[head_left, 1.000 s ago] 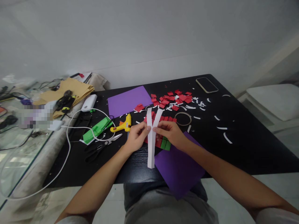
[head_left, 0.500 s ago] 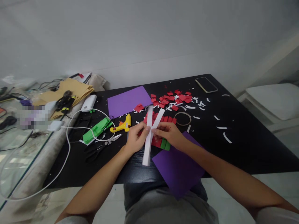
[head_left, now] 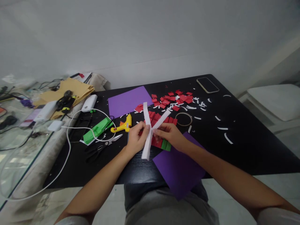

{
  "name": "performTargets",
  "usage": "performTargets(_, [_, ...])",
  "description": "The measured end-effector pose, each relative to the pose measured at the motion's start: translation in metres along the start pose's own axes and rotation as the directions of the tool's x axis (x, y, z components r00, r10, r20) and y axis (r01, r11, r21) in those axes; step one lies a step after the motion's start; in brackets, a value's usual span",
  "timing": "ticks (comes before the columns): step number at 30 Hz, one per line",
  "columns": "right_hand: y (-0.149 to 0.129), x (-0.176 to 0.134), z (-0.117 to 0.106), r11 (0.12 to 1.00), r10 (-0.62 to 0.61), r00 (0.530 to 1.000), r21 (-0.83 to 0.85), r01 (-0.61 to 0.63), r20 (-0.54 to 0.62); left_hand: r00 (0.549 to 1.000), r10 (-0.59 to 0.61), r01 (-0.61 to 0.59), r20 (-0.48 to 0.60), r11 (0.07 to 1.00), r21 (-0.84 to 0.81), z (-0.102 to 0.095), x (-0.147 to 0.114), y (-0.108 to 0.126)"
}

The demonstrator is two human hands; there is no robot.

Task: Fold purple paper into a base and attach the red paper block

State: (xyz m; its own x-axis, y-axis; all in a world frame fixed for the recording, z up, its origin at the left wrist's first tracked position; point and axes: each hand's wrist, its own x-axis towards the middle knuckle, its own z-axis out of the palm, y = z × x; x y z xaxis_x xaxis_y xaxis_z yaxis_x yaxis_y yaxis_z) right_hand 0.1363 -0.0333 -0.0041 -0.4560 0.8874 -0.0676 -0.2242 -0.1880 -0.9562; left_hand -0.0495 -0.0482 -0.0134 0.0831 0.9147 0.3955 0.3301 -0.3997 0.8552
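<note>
White paper strips (head_left: 147, 147) are pinched between my two hands above the table's front middle. Their upper ends spread apart in a V, and the lower ends lie together. My left hand (head_left: 138, 137) is closed on the strips from the left, thumb on top. From the other side my right hand (head_left: 170, 135) grips them near the same spot, its fingertips around the right-leaning strip. Below the hands lie red folded paper pieces (head_left: 172, 121) in rows, with a green folded piece (head_left: 166, 145) at their near end, partly hidden by my right hand.
Left of my hands lie a yellow glue gun (head_left: 125, 124), scissors (head_left: 103, 148), green paper strips (head_left: 98, 130) and a white cable (head_left: 68, 147). Purple sheets (head_left: 128, 101) lie behind and in front. Red scraps (head_left: 185, 97), a tape ring (head_left: 184, 119) and a phone (head_left: 207, 85) sit at the right.
The strips' upper ends have spread wider, the left one tilting left and the right one leaning further right. Their lower end has risen slightly. Both hands stay nearly in place.
</note>
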Motion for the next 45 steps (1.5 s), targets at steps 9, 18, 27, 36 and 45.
performTargets(9, [-0.0040,-0.0012,-0.0012,1.000,0.000,1.000,-0.019,0.001,0.031,0.993,-0.031,0.038,0.116,0.997,-0.062,-0.0036,0.0016,-0.0004])
performTargets(18, [0.0013,0.0002,-0.0022,1.000,-0.028,0.998,0.002,0.028,-0.050,1.000,0.019,-0.019,-0.013,1.000,0.013,-0.0024,0.0011,0.0009])
performTargets(27, [-0.0046,-0.0006,-0.0010,1.000,0.025,0.996,0.005,-0.025,0.084,0.998,0.006,-0.006,0.056,1.000,-0.005,-0.0030,0.0010,-0.0005])
performTargets(36, [-0.0025,0.0009,-0.0064,0.999,-0.026,0.999,-0.033,0.027,0.023,0.993,0.081,-0.084,0.081,0.996,0.032,-0.0050,0.0009,-0.0016])
performTargets(45, [-0.0041,-0.0006,-0.0051,0.999,0.044,0.991,0.002,-0.045,0.127,0.992,0.112,-0.115,0.058,0.992,0.049,-0.0034,0.0007,-0.0073])
